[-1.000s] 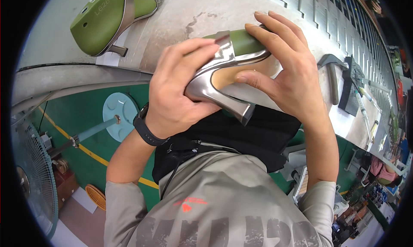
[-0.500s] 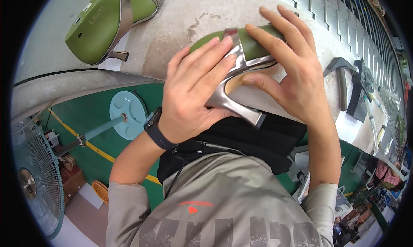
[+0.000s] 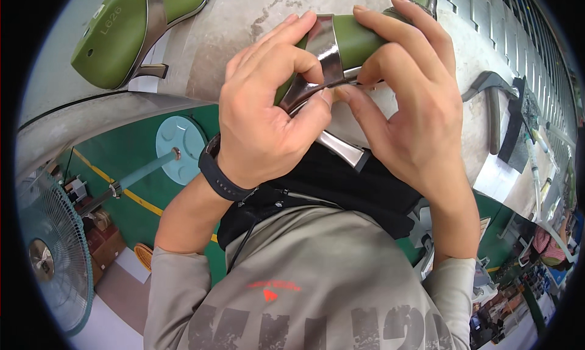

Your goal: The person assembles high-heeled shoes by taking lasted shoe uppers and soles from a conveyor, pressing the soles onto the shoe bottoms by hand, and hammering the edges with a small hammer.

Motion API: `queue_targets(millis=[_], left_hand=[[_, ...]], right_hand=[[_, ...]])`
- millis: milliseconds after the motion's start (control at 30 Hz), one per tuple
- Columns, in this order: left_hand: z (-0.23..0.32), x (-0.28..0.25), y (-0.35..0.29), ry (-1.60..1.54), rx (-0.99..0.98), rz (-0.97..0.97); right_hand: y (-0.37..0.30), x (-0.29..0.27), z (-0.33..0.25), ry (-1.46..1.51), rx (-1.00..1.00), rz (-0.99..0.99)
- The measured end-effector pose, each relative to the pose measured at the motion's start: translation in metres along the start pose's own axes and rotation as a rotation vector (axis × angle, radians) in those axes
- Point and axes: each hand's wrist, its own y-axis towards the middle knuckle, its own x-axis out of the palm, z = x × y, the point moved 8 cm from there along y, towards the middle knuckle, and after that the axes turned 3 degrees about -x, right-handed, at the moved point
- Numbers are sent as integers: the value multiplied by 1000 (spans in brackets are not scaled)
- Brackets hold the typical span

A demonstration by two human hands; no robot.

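Right, so my left hand (image 3: 262,103) has the shoe (image 3: 332,60) by its rear part, fingers over the metallic strap (image 3: 322,36), thumb and forefinger bent in together at the sole edge. Across from it, my right hand (image 3: 420,100) grips the front half, fingers spread over the green last (image 3: 356,45), thumb tip close beside the left one. Shoe's up in both hands, over the near edge of the surface (image 3: 244,30); whether it touches down anywhere, I can't tell.

How far along? Judging from this view, strap and heel (image 3: 342,149) are already on, and the last isn't out yet. What's left seems to lie along that sole edge where the thumbs meet, but my fingers hide most of the underside, so I can't call it finished.

Now the direction: toe off to the upper right, away from the body, long axis running diagonally up from lower left, heel slanting down and right toward the black cloth (image 3: 365,194) at the waist.
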Motion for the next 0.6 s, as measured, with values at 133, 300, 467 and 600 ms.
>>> queue_targets(millis=[133, 300, 467, 600], left_hand=[[-2, -6, 5, -83, -74, -42], [3, 0, 22, -38, -61, -240], [-1, 9, 35, -99, -63, -308], [0, 14, 37, -202, -238, -256]], right_hand=[[8, -13, 0, 227, 91, -8], [-3, -24, 5, 120, 110, 49], [-4, -27, 11, 132, 188, 67], [3, -27, 13, 70, 232, -8]])
